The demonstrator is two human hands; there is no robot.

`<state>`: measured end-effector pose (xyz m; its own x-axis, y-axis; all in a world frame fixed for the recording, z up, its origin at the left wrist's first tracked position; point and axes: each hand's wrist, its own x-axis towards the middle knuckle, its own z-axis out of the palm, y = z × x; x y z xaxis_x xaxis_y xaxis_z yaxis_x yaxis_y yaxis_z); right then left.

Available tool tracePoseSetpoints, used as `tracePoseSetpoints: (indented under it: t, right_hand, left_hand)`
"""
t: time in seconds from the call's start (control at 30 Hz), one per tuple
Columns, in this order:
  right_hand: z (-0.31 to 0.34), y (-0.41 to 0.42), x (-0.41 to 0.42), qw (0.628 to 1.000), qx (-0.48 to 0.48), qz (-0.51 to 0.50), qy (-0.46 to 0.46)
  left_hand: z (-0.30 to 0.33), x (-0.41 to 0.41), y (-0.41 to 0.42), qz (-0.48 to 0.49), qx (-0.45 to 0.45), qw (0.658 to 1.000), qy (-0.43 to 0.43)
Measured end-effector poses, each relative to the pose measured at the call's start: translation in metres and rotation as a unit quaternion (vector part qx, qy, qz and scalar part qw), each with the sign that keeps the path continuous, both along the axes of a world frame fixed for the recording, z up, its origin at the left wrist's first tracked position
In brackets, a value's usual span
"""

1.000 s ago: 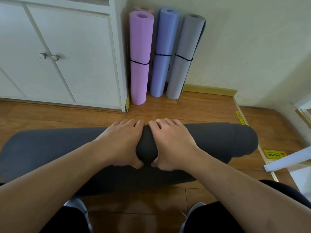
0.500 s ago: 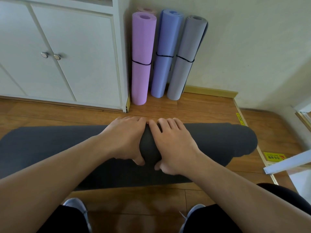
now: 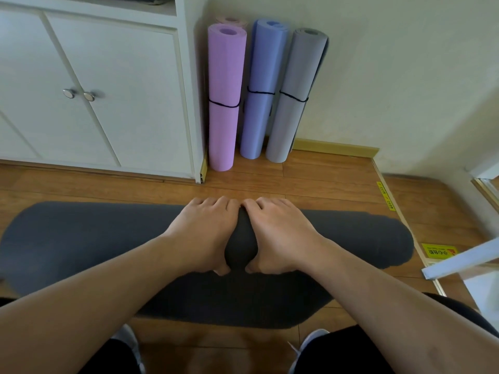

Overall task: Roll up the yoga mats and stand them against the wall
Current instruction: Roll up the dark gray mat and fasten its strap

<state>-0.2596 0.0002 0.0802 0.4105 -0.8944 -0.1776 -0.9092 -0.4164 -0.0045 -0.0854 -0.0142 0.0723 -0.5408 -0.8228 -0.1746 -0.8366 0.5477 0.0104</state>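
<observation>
Since a second ago: the hands sit a touch farther over the dark grey mat (image 3: 81, 238), thumbs tucked lower on the near side. The roll is about where it was, creeping toward the wall.

Head view, the only one:
- Left hand (image 3: 201, 236) and right hand (image 3: 283, 234) are side by side at mid-length, almost touching. Fingers are draped over the far side of the roll, thumbs hooked under the near side. Both are grasping the mat, neither released.
- The mat lies on the wood floor (image 3: 310, 174). Its long axis runs left-right across the view, parallel to the wall, with the rounded right end near the yellow sticker (image 3: 438, 251). A short unrolled flap is left on the near side, by the shoes.
- The purple mat (image 3: 223, 103), blue mat (image 3: 263, 90) and light grey mat (image 3: 293, 98) stand upright beside the white cabinet (image 3: 108, 90), each banded, leaning on the wall.

Step in hand, my read: finishing the roll.
- Keep even pressure from both hands and push straight ahead so the ends don't telescope.
- Widening the grip would control the ends better.
- Then tip it upright beside the light grey mat.
</observation>
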Motion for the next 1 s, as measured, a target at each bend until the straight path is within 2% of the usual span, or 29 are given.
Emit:
tracePoseSetpoints:
  t: [0.13, 0.23, 0.43, 0.53, 0.73, 0.9, 1.0]
  right_hand:
    - [0.006, 0.013, 0.004, 0.998, -0.053, 0.018, 0.027]
    - [0.005, 0.016, 0.01, 0.997, -0.042, 0.002, 0.069]
    - [-0.001, 0.008, 0.007, 0.998, -0.047, 0.033, 0.033]
    - [-0.004, 0.002, 0.003, 0.998, -0.039, 0.035, 0.025]
    - [0.0, -0.004, 0.002, 1.0, 0.009, -0.016, 0.001]
    - [0.0, 0.0, 0.001, 0.999, 0.024, -0.026, -0.022]
    - [0.003, 0.01, 0.004, 1.0, -0.018, 0.003, 0.017]
  left_hand:
    - [0.012, 0.004, -0.012, 0.011, 0.05, 0.998, 0.021]
    - [0.021, 0.007, -0.02, 0.027, 0.1, 0.994, 0.024]
    - [0.027, 0.009, -0.017, 0.034, 0.142, 0.989, 0.013]
    - [0.025, 0.009, -0.011, 0.027, 0.112, 0.993, 0.015]
    - [0.0, -0.002, 0.005, -0.019, -0.03, 0.999, -0.038]
    - [0.0, -0.001, -0.005, -0.033, -0.015, 0.999, -0.008]
    - [0.005, 0.0, -0.01, -0.023, 0.02, 0.999, 0.01]
